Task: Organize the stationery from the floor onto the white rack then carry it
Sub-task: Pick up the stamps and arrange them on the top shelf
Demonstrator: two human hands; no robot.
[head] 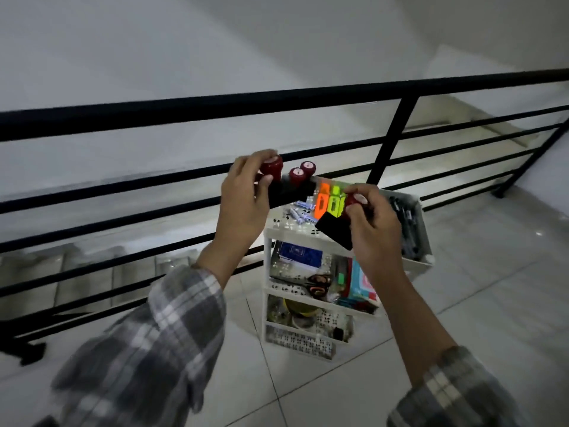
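1. My left hand [243, 208] grips a cluster of three black stamps [289, 192] with red knobs, my fingers curled round the outermost knob.
2. My right hand [374, 229] pinches a single black stamp [337, 228] by its red knob, with its base tilted down and to the left.
3. Both hands are raised and apart from each other, above the white rack [295, 232], which stands on the tiled floor [477, 272] below them.
4. Between my hands, on the rack's top tier, stand an orange highlighter [323, 201] and a green highlighter [334, 201].
5. Black pens [406, 223] fill the rack's side bin just beyond my right hand.
6. Scissors [318, 283] and a blue box [300, 252] lie on the middle tier, below and between my wrists.
7. A black railing [215, 110] runs across beyond both hands.
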